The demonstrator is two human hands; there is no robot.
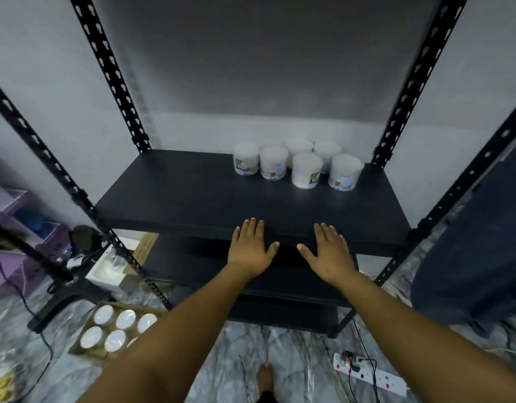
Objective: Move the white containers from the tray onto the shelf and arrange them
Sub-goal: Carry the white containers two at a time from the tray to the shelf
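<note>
Bare foot on marbled floor, bottom centre. White power strip with cables lies to its right.

Cardboard tray sits on the floor at lower left, beside the rack's front-left post. Five white containers in the tray show clearly, upright, lids up; a sixth is partly hidden behind the left forearm.

Left hand and right hand: both flat, palms down, fingers straight and slightly spread, holding nothing. They lie at the front edge of the dark shelf; contact with it cannot be confirmed.

Six white containers on the shelf stand upright at back right, clustered close in two loose rows, labels facing forward. Image blurred there; label text unreadable.
</note>
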